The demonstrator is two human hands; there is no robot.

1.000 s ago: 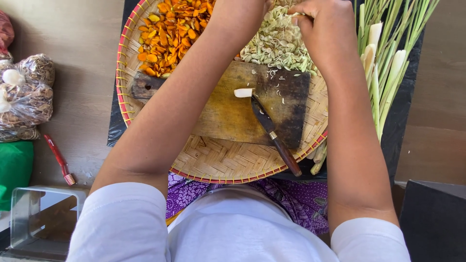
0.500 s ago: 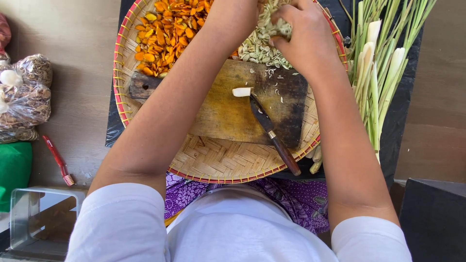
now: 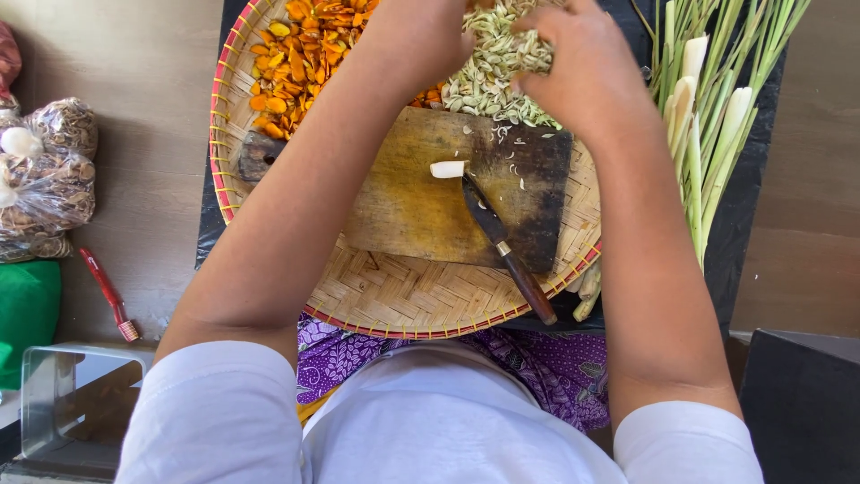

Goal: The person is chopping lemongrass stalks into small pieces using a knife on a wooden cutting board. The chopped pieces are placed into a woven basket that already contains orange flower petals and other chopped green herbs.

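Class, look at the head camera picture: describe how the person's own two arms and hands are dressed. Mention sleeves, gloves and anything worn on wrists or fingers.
Both arms are bare from the upper arm down, under short white sleeves. The left hand and right hand wear no gloves. No watch, bracelet or ring shows on the parts in view, though the fingertips are partly cut off by the picture's top edge.

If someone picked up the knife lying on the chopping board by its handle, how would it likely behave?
The knife would probably lift stiffly: the dark blade looks rigid. Its wooden-looking handle juts past the chopping board over the woven tray, so it should be easy to get under. Pale bits stick to the blade, and the white stalk piece at its tip might get nudged.
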